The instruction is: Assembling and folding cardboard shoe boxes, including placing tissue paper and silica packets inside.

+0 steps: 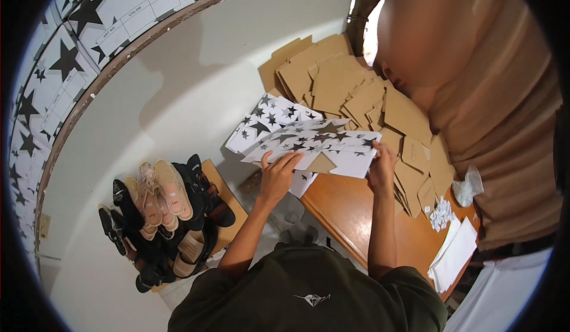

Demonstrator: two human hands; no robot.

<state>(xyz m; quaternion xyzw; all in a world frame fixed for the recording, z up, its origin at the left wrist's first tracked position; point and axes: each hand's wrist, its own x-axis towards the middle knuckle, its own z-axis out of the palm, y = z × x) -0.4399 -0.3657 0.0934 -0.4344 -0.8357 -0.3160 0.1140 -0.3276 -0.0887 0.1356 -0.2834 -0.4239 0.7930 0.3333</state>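
Both my hands hold a white cardboard box (350,164) printed with black and grey stars, partly folded, above the near edge of the table. My left hand (278,176) grips its left side, fingers lying over the near panel. At the right end my right hand (382,161) is closed round the edge, some fingers hidden behind the board. A tan star-shaped patch shows on the near panel. Just behind it lie more star-printed white boards (261,120), flat and overlapping.
Brown flat cardboard pieces (341,89) pile across the back of the wooden table (338,207). White sheets (453,253), small paper bits (441,214) and a clear plastic bag (468,185) lie at right. Shoes (172,198) crowd a stand at left. Star-printed boxes (89,17) line a shelf; a brown curtain (504,136) hangs right.
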